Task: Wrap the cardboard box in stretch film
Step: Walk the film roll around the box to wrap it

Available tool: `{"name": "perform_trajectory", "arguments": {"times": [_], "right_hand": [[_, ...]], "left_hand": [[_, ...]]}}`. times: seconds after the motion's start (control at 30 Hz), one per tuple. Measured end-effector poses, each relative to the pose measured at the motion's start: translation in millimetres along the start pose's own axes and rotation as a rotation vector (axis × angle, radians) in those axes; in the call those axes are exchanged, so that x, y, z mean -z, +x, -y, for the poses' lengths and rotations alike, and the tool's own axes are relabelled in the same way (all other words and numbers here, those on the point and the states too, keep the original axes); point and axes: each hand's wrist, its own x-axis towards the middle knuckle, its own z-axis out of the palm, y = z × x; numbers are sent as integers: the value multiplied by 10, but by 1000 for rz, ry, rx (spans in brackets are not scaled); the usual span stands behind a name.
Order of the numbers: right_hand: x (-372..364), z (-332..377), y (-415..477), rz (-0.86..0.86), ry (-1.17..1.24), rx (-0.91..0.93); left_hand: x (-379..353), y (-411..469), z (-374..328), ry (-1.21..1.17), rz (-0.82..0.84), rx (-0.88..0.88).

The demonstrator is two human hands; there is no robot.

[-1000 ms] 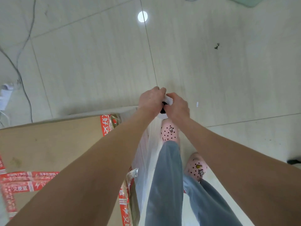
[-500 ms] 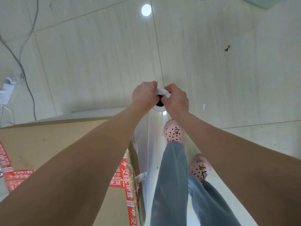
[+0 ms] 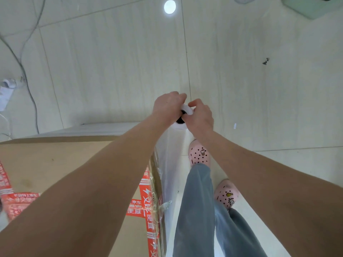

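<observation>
Bare tiled floor (image 3: 259, 108) lies open far and right; cables (image 3: 27, 75) trail at far left. The brown cardboard box (image 3: 65, 164), striped with red tape (image 3: 148, 210), fills the near left, film (image 3: 167, 164) clinging to its right side. Left hand (image 3: 168, 106) and right hand (image 3: 201, 115) close their fingers around the upright film roll (image 3: 181, 119) just past the box's far right corner.

Bright, even overhead light; round glare spot (image 3: 169, 6) on glossy floor (image 3: 241, 89); soft shadows; wide-angle bending at edges; slightly soft throughout.
</observation>
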Motion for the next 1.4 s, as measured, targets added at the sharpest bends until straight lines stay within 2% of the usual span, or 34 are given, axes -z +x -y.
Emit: {"name": "perform_trajectory", "arguments": {"times": [0.13, 0.23, 0.33, 0.43, 0.57, 0.77, 0.87, 0.97, 1.13, 1.27, 1.4], "right_hand": [[-48, 186, 72, -22, -6, 12], [-100, 319, 126, -6, 47, -63], [-191, 446, 162, 81, 168, -173], [-253, 551, 216, 84, 274, -175], [-295, 606, 265, 72, 252, -157], [-327, 684, 296, 97, 196, -150], [-304, 724, 334, 121, 162, -142], [-260, 827, 376, 153, 94, -98], [-171, 1023, 495, 173, -19, -42], [-178, 1253, 619, 154, -56, 5], [-284, 1446, 698, 229, -53, -12]], "left_hand": [[91, 24, 193, -167, -7, 183], [110, 37, 337, -377, -38, 359], [139, 30, 493, -543, -54, 507], [165, 37, 632, -657, -31, 581], [228, 100, 723, -516, 40, 481], [338, 181, 679, -107, 29, 78], [410, 230, 682, -6, 23, 2], [480, 289, 740, 12, 66, 23], [485, 360, 861, -190, 21, 229], [495, 376, 1002, -430, -79, 523], [545, 392, 1139, -589, -52, 799]]}}
